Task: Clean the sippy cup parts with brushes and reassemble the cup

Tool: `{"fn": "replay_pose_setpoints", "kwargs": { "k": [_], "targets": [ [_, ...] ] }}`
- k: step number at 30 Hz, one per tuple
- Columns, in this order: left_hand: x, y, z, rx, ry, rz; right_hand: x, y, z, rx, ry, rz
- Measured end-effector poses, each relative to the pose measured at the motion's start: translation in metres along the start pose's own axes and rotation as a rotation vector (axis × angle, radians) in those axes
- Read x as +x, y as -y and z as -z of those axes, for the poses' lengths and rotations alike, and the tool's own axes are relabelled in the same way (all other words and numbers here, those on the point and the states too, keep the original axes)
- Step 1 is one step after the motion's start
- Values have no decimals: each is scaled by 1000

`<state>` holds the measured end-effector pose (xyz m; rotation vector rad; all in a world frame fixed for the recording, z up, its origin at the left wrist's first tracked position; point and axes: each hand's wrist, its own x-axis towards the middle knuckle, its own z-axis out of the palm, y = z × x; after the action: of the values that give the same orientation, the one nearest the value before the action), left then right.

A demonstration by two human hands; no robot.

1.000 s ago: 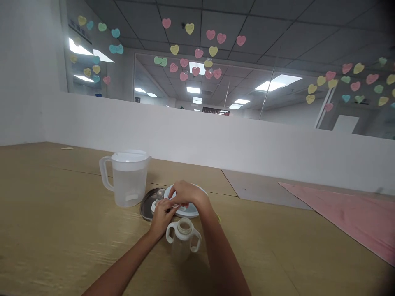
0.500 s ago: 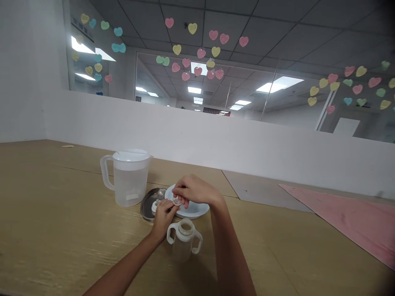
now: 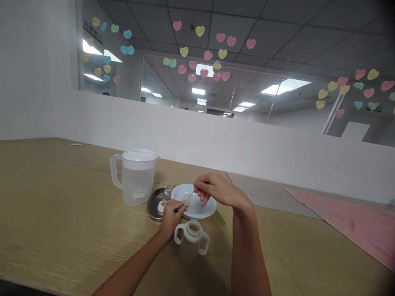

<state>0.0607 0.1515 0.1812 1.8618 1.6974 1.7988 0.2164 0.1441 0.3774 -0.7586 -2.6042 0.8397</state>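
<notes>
My left hand (image 3: 173, 213) is closed on a small clear round piece (image 3: 187, 200), held over the near left edge of a white dish (image 3: 210, 211). My right hand (image 3: 212, 189) pinches a thin wire-like stick (image 3: 191, 195) that slants down into the clear piece. Something dark and bristly (image 3: 177, 210) shows at my left fingers; whether it belongs to the stick I cannot tell. Just nearer to me stands a clear bottle (image 3: 189, 246), upright and uncapped, with two white handles. Left of my left hand, a metal tray (image 3: 153, 208) holds a white collar (image 3: 161, 206) and a clear dome (image 3: 167, 194).
A lidded translucent pitcher (image 3: 138, 181) with liquid in it stands behind the tray. A green handle-like strip (image 3: 221, 218) lies by the dish's right edge. Pink cloth (image 3: 345, 218) covers the table's right side. A white wall (image 3: 197, 135) with windows rises behind.
My right hand has drawn up and to the right from the clear piece, baring the thin stick. The green strip has come into sight. The view has shifted slightly.
</notes>
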Motion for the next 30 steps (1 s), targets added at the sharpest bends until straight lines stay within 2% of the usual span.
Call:
{"fn": "replay_pose_setpoints", "kwargs": {
  "k": [5,11,23,27,30],
  "targets": [
    [0,0,1,-17,-5,4,0,4,-2,-10,-49,-14],
    [1,0,2,-40,-10,-8,-1,10,-4,-43,-53,16],
    [1,-2,5,-54,-1,-27,-14,10,2,-34,-59,-20],
    [1,-1,4,-52,7,-29,-18,10,5,30,-139,-21],
    [-1,1,3,-51,13,-24,-23,10,9,86,-291,11]
  ]
}}
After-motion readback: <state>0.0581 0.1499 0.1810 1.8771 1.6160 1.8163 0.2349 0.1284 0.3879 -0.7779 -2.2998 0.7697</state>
